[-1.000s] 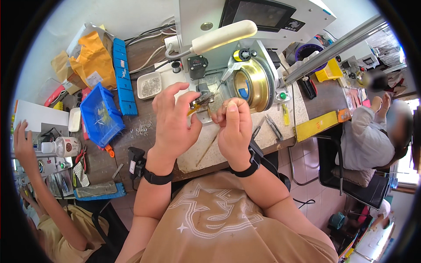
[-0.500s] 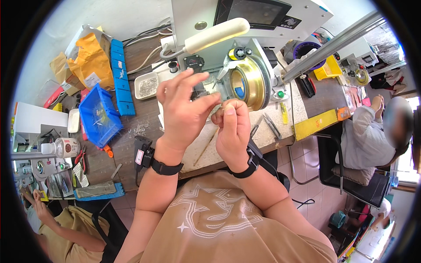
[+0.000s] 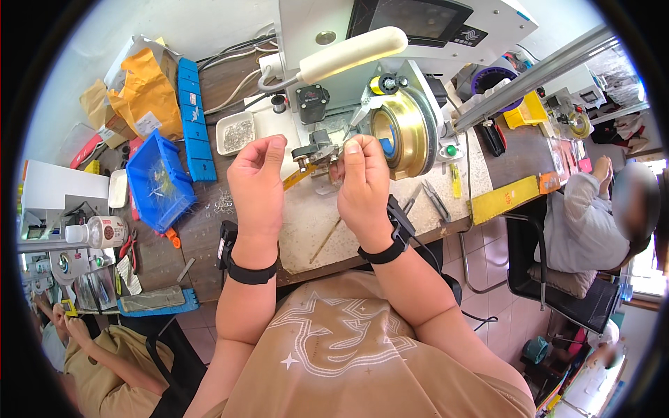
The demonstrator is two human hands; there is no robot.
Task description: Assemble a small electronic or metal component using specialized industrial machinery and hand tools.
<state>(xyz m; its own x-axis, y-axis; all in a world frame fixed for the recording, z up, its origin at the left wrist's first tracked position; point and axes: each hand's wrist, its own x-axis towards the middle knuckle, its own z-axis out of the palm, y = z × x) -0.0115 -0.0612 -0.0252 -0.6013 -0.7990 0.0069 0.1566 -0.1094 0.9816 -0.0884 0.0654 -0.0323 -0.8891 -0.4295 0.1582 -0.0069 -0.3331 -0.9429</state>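
Observation:
My left hand (image 3: 256, 182) is raised in front of the machine with its fingers curled and the thumb pressed against them. Anything in that pinch is too small to make out. My right hand (image 3: 364, 182) is also closed, its thumb over the bent fingers, close to the small metal feed mechanism (image 3: 322, 145). What it grips, if anything, is hidden. Just beyond the right hand stands a large spool of gold-coloured wire (image 3: 411, 132) on the machine. A yellow strip (image 3: 298, 177) shows between my hands, below the mechanism. Each wrist wears a black strap with a device.
A white tray of small metal pieces (image 3: 235, 132) and a blue bin (image 3: 159, 182) stand to the left. Tweezers (image 3: 437, 200) lie on the right of the work board. Overhead hangs a white lamp (image 3: 354, 56). Co-workers sit at both sides.
My hands have parted: the left moved left and down, its spread fingers now closed. The right stays pinched, slightly lower. The mechanism between them has come into sight.

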